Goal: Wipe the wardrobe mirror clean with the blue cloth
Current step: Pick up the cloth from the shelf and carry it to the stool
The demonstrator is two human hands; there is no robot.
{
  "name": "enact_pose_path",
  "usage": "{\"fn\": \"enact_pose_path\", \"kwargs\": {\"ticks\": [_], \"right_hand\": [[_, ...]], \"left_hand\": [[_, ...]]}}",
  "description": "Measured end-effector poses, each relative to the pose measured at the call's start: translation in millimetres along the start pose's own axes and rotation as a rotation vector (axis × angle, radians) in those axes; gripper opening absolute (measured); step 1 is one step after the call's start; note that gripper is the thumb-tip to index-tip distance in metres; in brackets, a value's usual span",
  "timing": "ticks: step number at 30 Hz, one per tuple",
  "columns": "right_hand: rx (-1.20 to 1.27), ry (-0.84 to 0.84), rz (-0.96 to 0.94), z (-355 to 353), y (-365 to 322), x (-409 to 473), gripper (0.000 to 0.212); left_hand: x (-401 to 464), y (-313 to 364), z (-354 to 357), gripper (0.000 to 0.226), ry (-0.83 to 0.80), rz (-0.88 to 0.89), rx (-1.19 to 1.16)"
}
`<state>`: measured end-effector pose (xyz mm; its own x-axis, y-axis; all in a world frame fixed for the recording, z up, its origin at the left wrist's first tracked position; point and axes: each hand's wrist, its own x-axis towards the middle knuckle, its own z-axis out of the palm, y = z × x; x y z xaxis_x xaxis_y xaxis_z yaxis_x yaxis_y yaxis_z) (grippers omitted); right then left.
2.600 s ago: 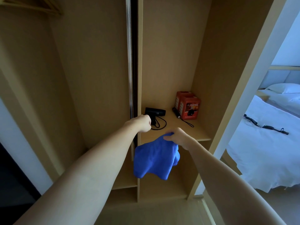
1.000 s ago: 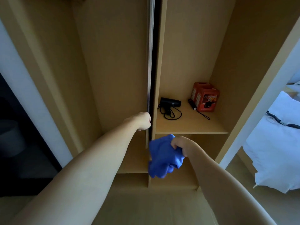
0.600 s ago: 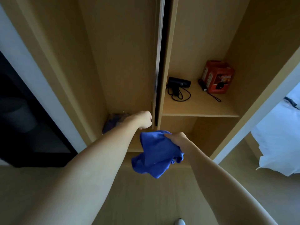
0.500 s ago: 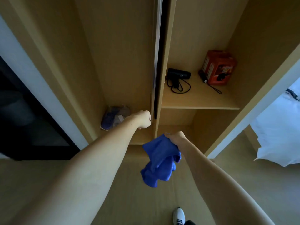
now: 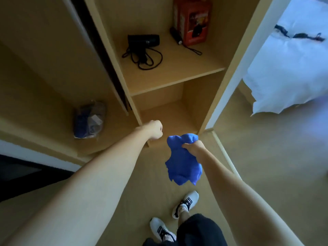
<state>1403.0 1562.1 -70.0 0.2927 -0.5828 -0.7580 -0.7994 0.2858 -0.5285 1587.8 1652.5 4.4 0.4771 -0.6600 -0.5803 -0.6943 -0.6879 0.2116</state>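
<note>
The blue cloth (image 5: pixel 182 166) hangs bunched from my right hand (image 5: pixel 194 147), which grips its top, low in front of the open wardrobe. My left hand (image 5: pixel 154 129) is a closed fist with nothing visible in it, just in front of the foot of the wardrobe's upright divider (image 5: pixel 124 80). The sliding door (image 5: pixel 106 59) shows only edge-on as a dark strip with a pale frame, up and to the left of that hand. Its mirror face is hidden from this angle.
On the shelf lie a black hair dryer (image 5: pixel 143 41) with its cord, a black torch (image 5: pixel 175 37) and a red box (image 5: pixel 192 20). A plastic bag (image 5: pixel 89 119) sits on the wardrobe floor at left. A white bed (image 5: pixel 284 68) is at right. My shoes (image 5: pixel 185 203) stand below.
The view has tipped downward. My left hand has come off the sliding door's edge and dropped toward the wardrobe base. My right hand has lowered with the cloth.
</note>
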Motion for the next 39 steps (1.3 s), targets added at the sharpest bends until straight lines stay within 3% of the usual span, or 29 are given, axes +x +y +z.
{"fn": "enact_pose_path", "kwargs": {"ticks": [4, 10, 15, 22, 24, 35, 39], "right_hand": [[0.201, 0.104, 0.016, -58, 39, 18, 0.015], [0.430, 0.249, 0.117, -155, 101, 22, 0.024], [0.604, 0.334, 0.247, -236, 165, 11, 0.040], [1.065, 0.519, 0.501, -298, 272, -13, 0.008], [1.183, 0.571, 0.530, -312, 293, -31, 0.010], [1.165, 0.884, 0.485, -409, 376, -67, 0.033], [1.169, 0.963, 0.611, -459, 393, -59, 0.025]], "left_hand": [[19, 87, 14, 0.017, -0.063, 0.125, 0.118], [49, 238, 34, 0.012, -0.167, 0.350, 0.306], [58, 372, 66, 0.023, -0.221, 0.586, 0.449], [39, 506, 129, 0.015, -0.281, 0.834, 0.634], [28, 539, 147, 0.016, -0.290, 0.917, 0.688], [-6, 715, 224, 0.017, -0.339, 1.251, 0.878], [4, 782, 238, 0.019, -0.370, 1.329, 0.885]]}}
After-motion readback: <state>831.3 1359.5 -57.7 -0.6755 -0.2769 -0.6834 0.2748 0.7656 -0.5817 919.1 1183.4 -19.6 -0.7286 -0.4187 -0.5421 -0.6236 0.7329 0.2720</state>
